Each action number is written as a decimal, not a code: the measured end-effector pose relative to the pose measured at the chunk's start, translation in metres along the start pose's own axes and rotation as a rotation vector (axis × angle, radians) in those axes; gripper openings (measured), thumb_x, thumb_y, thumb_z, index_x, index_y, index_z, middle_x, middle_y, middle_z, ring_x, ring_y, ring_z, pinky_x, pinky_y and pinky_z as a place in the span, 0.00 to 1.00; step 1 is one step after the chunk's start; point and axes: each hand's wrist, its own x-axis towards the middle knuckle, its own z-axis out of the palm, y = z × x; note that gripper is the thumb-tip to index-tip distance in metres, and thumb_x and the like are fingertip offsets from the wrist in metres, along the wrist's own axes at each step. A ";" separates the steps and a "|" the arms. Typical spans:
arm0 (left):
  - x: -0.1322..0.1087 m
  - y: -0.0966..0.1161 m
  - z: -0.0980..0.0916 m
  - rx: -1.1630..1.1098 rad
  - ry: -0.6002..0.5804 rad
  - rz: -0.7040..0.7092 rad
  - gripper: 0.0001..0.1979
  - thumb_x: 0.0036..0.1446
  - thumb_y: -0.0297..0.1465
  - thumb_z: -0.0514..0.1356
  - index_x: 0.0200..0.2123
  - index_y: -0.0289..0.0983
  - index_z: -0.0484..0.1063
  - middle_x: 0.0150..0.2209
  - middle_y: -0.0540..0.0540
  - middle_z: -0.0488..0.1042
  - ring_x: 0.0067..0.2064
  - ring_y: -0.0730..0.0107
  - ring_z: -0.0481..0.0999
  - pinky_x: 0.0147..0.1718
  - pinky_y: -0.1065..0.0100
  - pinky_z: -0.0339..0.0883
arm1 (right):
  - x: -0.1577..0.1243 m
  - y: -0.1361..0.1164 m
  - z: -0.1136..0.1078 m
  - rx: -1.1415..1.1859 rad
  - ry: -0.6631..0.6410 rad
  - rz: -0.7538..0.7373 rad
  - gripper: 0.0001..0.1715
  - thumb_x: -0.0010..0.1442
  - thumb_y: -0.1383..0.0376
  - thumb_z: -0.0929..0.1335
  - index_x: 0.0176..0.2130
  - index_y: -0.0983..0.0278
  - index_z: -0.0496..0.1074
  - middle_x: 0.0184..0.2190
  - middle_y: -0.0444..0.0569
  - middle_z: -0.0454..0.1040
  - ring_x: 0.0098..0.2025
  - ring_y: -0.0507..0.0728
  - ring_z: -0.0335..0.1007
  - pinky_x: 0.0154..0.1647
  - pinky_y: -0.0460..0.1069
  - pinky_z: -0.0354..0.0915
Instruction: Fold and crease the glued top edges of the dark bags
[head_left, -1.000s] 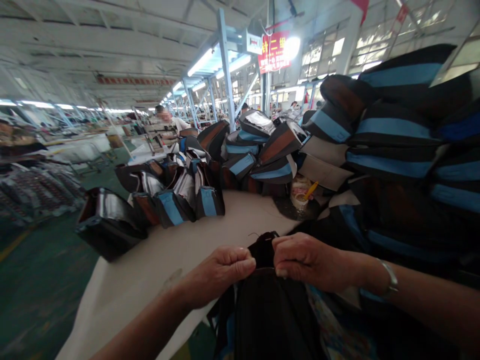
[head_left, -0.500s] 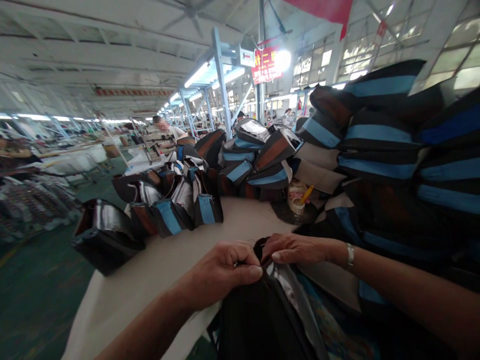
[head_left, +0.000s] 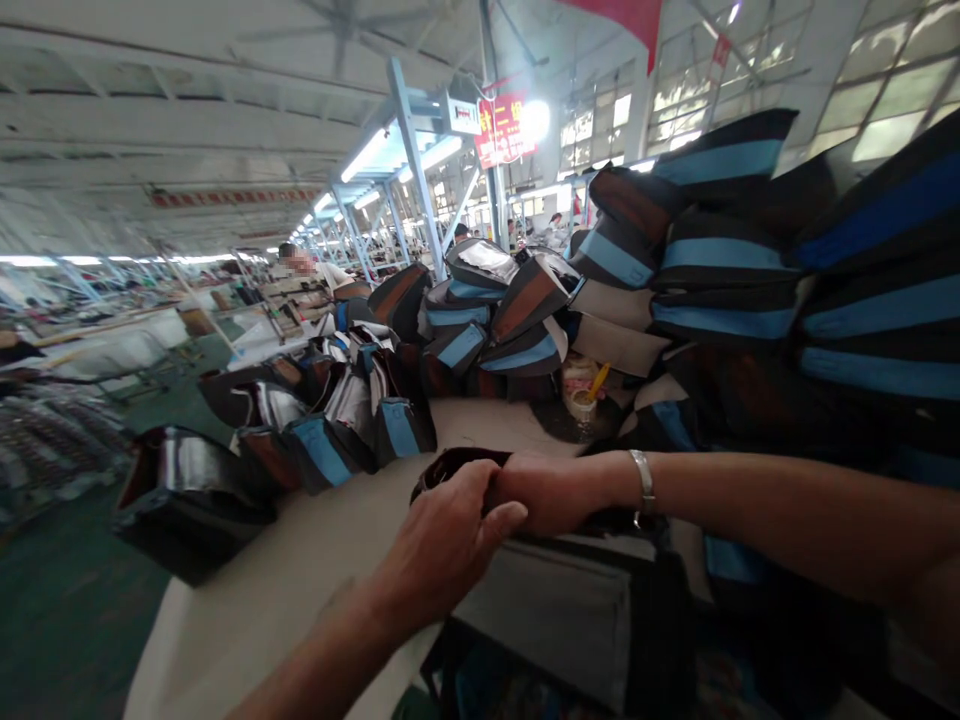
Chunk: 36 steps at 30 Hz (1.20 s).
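In front of me is a dark bag (head_left: 547, 625) with a grey panel facing up, its rim and top edge rising beyond my hands. My left hand (head_left: 442, 545) grips this rim, fingers curled over it and thumb stretched to the right. My right hand (head_left: 540, 490), with a silver bracelet at the wrist, reaches in from the right and lies at the bag's opening. Its fingers are hidden behind my left hand, so their grip does not show.
Several dark bags with blue stripes (head_left: 401, 425) and silver linings stand on the pale table (head_left: 315, 570). More are stacked high on the right (head_left: 727, 250). A small pot (head_left: 581, 400) with a yellow-handled brush stands behind my hands. A person (head_left: 322, 270) sits farther back.
The bag has turned, so its grey panel now shows instead of the dark side and silver edge. My right hand has moved left and lower, against my left hand. The view has shifted slightly right.
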 end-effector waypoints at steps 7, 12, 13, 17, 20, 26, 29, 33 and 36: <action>0.006 -0.051 0.036 -0.112 0.301 -0.164 0.19 0.67 0.43 0.48 0.36 0.38 0.73 0.30 0.49 0.75 0.34 0.63 0.74 0.36 0.67 0.61 | -0.028 0.040 -0.007 0.563 -0.207 0.041 0.32 0.69 0.45 0.57 0.31 0.67 0.69 0.25 0.43 0.64 0.28 0.49 0.58 0.31 0.45 0.58; 0.010 -0.088 -0.009 -0.141 0.269 -0.209 0.24 0.68 0.45 0.45 0.32 0.36 0.73 0.22 0.52 0.65 0.28 0.66 0.68 0.30 0.69 0.59 | -0.064 0.056 -0.010 0.631 0.019 -0.012 0.31 0.65 0.42 0.62 0.32 0.68 0.68 0.27 0.42 0.61 0.29 0.49 0.54 0.30 0.45 0.54; 0.008 -0.087 -0.015 -0.156 0.201 -0.191 0.26 0.68 0.46 0.44 0.31 0.36 0.73 0.21 0.52 0.66 0.27 0.67 0.67 0.29 0.69 0.59 | -0.067 0.052 -0.007 0.668 0.037 -0.036 0.28 0.63 0.45 0.67 0.35 0.69 0.70 0.29 0.43 0.64 0.31 0.49 0.57 0.31 0.44 0.56; -0.001 -0.050 -0.021 -0.235 -0.144 -0.025 0.25 0.69 0.45 0.47 0.33 0.38 0.78 0.33 0.49 0.76 0.36 0.67 0.73 0.38 0.71 0.63 | -0.068 0.029 0.010 0.763 0.095 -0.110 0.20 0.58 0.54 0.73 0.38 0.70 0.73 0.30 0.43 0.67 0.30 0.48 0.60 0.30 0.43 0.56; -0.005 -0.009 -0.019 -0.402 -0.363 0.187 0.18 0.68 0.43 0.53 0.43 0.38 0.78 0.43 0.47 0.74 0.45 0.65 0.72 0.46 0.70 0.61 | -0.065 0.014 0.015 0.784 0.166 -0.153 0.15 0.60 0.59 0.73 0.38 0.70 0.74 0.32 0.44 0.68 0.31 0.48 0.61 0.32 0.43 0.58; -0.003 0.014 -0.018 -0.605 -0.460 0.032 0.18 0.53 0.43 0.69 0.37 0.34 0.74 0.30 0.54 0.65 0.32 0.74 0.61 0.30 0.72 0.55 | -0.064 0.002 0.006 0.753 0.223 -0.155 0.12 0.60 0.61 0.72 0.38 0.69 0.73 0.33 0.45 0.70 0.34 0.49 0.63 0.37 0.44 0.59; -0.004 0.010 -0.014 -0.682 -0.472 -0.024 0.19 0.53 0.43 0.69 0.36 0.32 0.75 0.28 0.54 0.65 0.29 0.75 0.60 0.28 0.71 0.53 | -0.068 -0.002 0.005 0.822 0.181 -0.086 0.17 0.61 0.57 0.72 0.39 0.69 0.72 0.31 0.44 0.67 0.30 0.48 0.58 0.31 0.43 0.56; -0.007 0.007 -0.011 -0.750 -0.500 -0.078 0.18 0.52 0.42 0.70 0.37 0.32 0.75 0.29 0.52 0.68 0.29 0.75 0.61 0.27 0.72 0.54 | -0.071 -0.009 0.004 0.871 0.124 0.003 0.23 0.59 0.50 0.72 0.39 0.68 0.71 0.30 0.43 0.65 0.31 0.48 0.57 0.29 0.43 0.55; -0.008 0.006 -0.008 -0.779 -0.487 -0.113 0.15 0.52 0.39 0.69 0.35 0.32 0.75 0.27 0.53 0.66 0.28 0.76 0.60 0.25 0.72 0.52 | -0.068 -0.014 0.005 0.814 0.139 0.079 0.26 0.54 0.48 0.75 0.38 0.67 0.71 0.28 0.41 0.64 0.29 0.48 0.55 0.26 0.43 0.52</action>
